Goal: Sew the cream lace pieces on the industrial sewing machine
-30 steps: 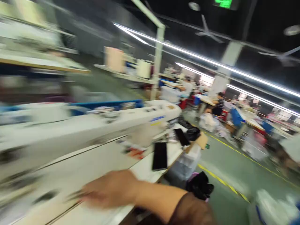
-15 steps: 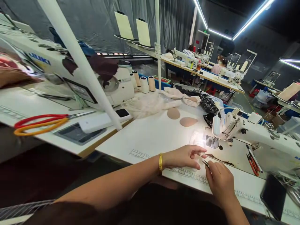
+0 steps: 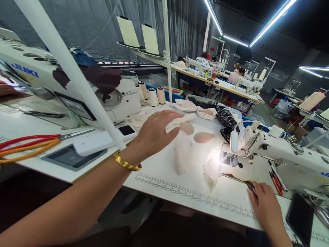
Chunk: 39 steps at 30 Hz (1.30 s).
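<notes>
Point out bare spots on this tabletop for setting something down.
The main free patch lies between the gold bracelet, the printed ruler and the blurred pale piece. A narrower one separates that piece from the brightly lit fabric. Crowded: the back, around the black plastic bag, and right, by the pens and phone.

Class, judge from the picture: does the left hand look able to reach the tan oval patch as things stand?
Probably yes. The left hand is open above the table, and only the flat round patch seems to lie between; nothing covers the oval patch.
</notes>
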{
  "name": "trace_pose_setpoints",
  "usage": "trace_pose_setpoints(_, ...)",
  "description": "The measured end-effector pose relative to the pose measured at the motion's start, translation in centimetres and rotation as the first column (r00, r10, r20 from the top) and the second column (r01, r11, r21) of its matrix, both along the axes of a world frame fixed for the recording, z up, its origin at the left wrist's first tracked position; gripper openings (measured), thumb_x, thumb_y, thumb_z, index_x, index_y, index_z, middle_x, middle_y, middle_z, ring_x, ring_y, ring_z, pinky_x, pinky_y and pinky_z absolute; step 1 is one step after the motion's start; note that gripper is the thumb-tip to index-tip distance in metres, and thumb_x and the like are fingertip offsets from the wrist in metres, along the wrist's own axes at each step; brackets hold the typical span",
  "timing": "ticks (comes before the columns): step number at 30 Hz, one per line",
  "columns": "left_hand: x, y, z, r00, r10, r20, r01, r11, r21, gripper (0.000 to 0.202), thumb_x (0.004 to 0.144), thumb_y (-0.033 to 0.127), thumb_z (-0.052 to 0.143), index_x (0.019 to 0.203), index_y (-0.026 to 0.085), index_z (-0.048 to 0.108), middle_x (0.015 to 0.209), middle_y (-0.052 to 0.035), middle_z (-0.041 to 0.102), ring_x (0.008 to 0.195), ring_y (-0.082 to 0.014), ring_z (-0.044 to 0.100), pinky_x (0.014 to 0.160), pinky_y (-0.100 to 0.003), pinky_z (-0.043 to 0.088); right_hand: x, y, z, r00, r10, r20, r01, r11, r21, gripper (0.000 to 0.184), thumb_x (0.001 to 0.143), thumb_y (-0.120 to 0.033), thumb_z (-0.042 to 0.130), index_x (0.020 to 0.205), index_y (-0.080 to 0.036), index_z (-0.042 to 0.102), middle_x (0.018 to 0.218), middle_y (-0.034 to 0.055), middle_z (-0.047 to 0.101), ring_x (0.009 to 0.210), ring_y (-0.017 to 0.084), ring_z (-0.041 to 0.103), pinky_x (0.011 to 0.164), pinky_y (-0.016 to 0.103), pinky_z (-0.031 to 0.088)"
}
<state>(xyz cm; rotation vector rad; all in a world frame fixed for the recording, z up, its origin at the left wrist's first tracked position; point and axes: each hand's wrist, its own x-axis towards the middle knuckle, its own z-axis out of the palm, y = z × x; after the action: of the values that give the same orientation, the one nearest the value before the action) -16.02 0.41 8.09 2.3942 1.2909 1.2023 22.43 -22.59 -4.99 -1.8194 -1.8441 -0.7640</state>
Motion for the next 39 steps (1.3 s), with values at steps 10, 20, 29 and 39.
trace_pose_setpoints(10, 7.4, -8.9, -8.8, 0.874, -0.485, -0.04, 0.469, 0.861, -0.195, 0.032, 0.085, 0.021, 0.073, 0.113, 0.021, 0.06, 0.12, -0.0083, 0.068, 0.112, -0.0281, 0.061, 0.101, -0.044, 0.049, -8.8, 9.5, 2.8, 0.87, 0.476, -0.129, -0.489, 0.867, -0.095, 0.045, 0.099, -0.005, 0.045, 0.134, -0.026, 0.062, 0.129, 0.0102, 0.07, 0.12, 0.025, 0.063, 0.096, 0.04, 0.051)
trace_pose_setpoints(20, 6.9, -8.1, -9.1, 0.87, -0.478, 0.118, 0.473, 0.743, -0.474, 0.01, 0.091, 0.029, 0.067, 0.098, 0.022, 0.067, 0.09, -0.0024, 0.068, 0.087, -0.0224, 0.061, 0.087, -0.038, 0.047, -10.8, 9.6, 4.7, 0.497, 0.25, -0.831, -0.538, 0.84, -0.069, 0.021, 0.102, -0.037, 0.057, 0.086, -0.023, 0.06, 0.082, -0.0001, 0.058, 0.075, 0.017, 0.055, 0.068, 0.027, 0.045)
trace_pose_setpoints(29, 6.4, -7.0, -7.4, 0.638, -0.239, 0.732, 0.755, 0.379, -0.535, 0.05, 0.079, 0.055, 0.074, 0.067, 0.02, 0.04, 0.072, -0.0004, 0.058, 0.063, -0.0127, 0.048, 0.058, -0.025, 0.037, -11.1, 6.3, 4.9, -0.177, 0.068, -0.982, -0.521, 0.84, 0.152, 0.036, 0.093, -0.058, 0.07, 0.086, -0.024, 0.059, 0.087, 0.0012, 0.064, 0.084, 0.018, 0.06, 0.076, 0.029, 0.049)
trace_pose_setpoints(39, 5.1, 4.8, -5.2, 0.958, -0.123, -0.258, 0.067, 0.974, -0.214, 0.024, 0.093, 0.031, 0.062, 0.114, 0.018, 0.064, 0.122, -0.0147, 0.069, 0.116, -0.0306, 0.063, 0.096, -0.039, 0.048, -9.2, 10.1, -0.1, -0.113, -0.004, -0.994, -0.345, 0.938, 0.035, 0.046, 0.076, -0.051, 0.085, 0.103, -0.025, 0.058, 0.073, -0.0054, 0.057, 0.056, 0.012, 0.048, 0.051, 0.024, 0.037)
